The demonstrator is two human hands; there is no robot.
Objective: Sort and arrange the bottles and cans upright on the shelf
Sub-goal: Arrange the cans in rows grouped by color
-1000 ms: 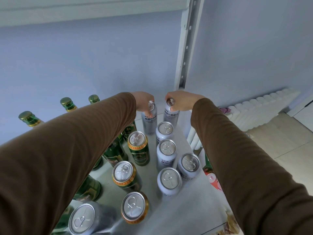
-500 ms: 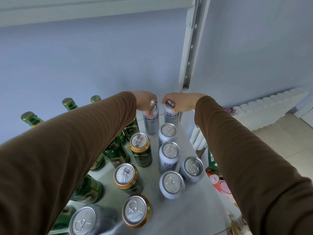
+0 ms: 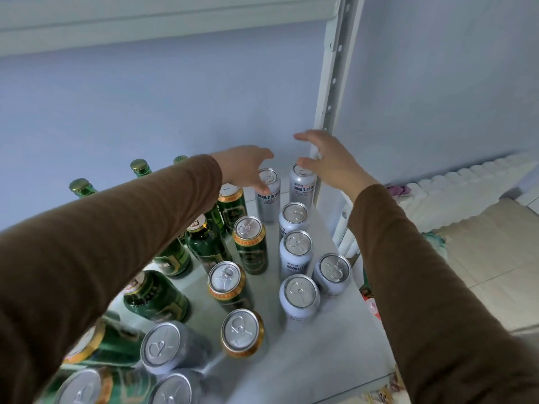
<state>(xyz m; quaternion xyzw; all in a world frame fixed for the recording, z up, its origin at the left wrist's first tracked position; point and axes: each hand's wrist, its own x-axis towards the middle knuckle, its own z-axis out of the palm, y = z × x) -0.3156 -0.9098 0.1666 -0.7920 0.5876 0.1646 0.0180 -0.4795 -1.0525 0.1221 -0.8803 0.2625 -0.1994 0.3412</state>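
Observation:
Two tall silver cans stand upright at the back of the white shelf point(image 3: 326, 354): the left tall can point(image 3: 268, 196) and the right tall can point(image 3: 302, 186). My left hand point(image 3: 246, 167) hovers just above the left one, fingers spread and holding nothing. My right hand point(image 3: 323, 157) is lifted above the right one, fingers also spread. In front stand several short silver cans point(image 3: 296, 256) in a column. Green cans with gold rims point(image 3: 250, 244) stand to their left. Green glass bottles point(image 3: 208, 243) stand further left, partly hidden by my left sleeve.
A white perforated shelf post point(image 3: 332, 91) rises right behind the right tall can. An upper shelf edge point(image 3: 163, 21) runs overhead. A blue wall is behind. To the right, beyond the shelf edge, are a white radiator point(image 3: 466, 182) and a tiled floor.
Both hands have let go of the two tall silver cans and lifted off them with fingers spread. The cans stay upright at the back of the shelf.

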